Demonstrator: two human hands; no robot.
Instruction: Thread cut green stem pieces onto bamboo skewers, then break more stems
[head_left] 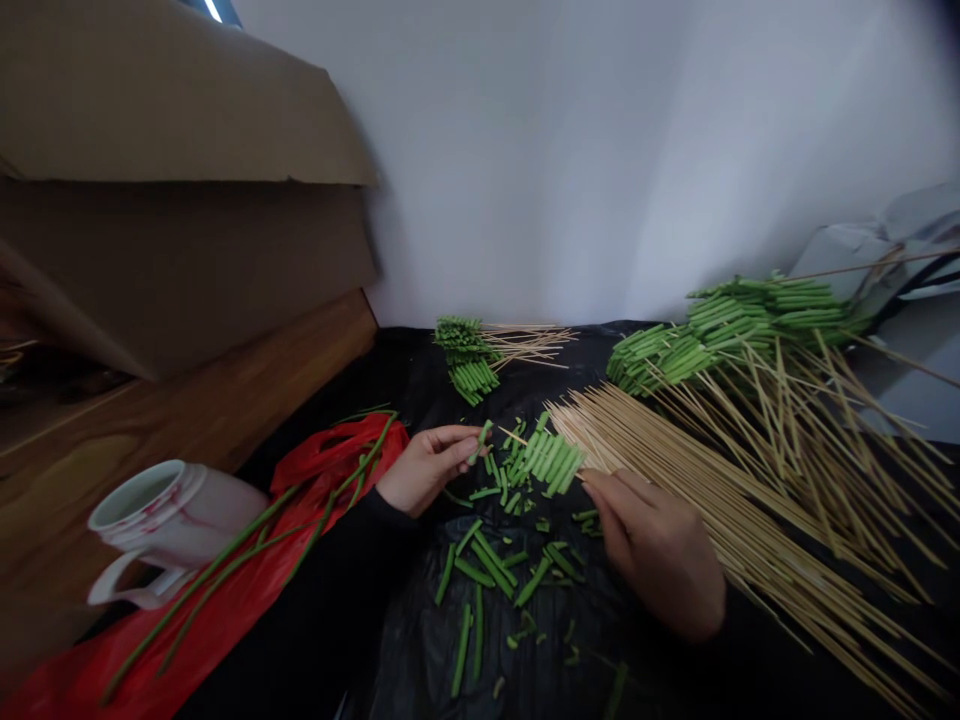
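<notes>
Left hand (431, 462) mid-frame, grip pinching short green piece (482, 440). Right hand (660, 550) lower right, pinching skewer (512, 434) loaded with green stems (555, 462). Loose bits (493, 565) all over bottom center.

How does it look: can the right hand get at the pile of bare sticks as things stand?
Probably yes: the pile of bare sticks lies right alongside the right hand, with nothing seen between. But it holds the loaded stick, which would likely need putting down first.
</notes>
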